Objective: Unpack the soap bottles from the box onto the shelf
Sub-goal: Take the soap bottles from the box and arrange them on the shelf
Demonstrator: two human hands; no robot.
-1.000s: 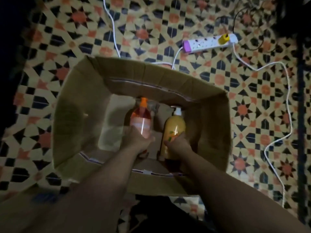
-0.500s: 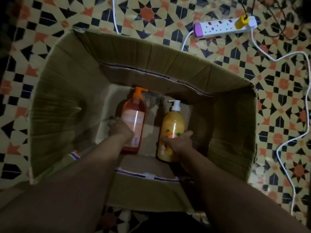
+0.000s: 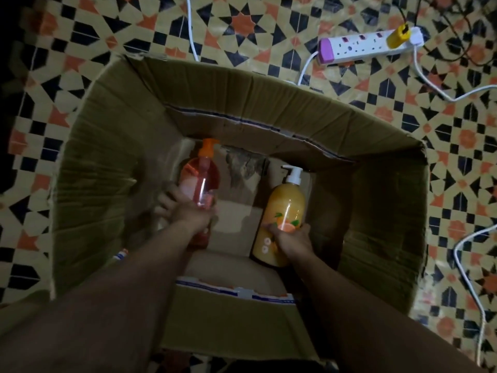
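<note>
An open cardboard box [image 3: 113, 168] stands on the patterned floor, seen from above. Inside it are two pump soap bottles. The red bottle [image 3: 200, 179] with an orange pump sits at the left, and my left hand [image 3: 185, 208] is wrapped around its lower body. To its right stands the yellow-orange bottle [image 3: 285, 208] with a white pump and a citrus label. My right hand [image 3: 293, 239] grips that one around its lower half. Both forearms reach down into the box. No shelf is in view.
A white power strip [image 3: 368, 45] with a yellow plug lies on the tiled floor beyond the box at the upper right. White cables [image 3: 465, 254] trail along the right side of the box and another [image 3: 192, 30] runs behind it.
The camera has come closer to the box. My left hand has turned the red bottle so its clear side faces up. The right hand still holds the yellow bottle.
</note>
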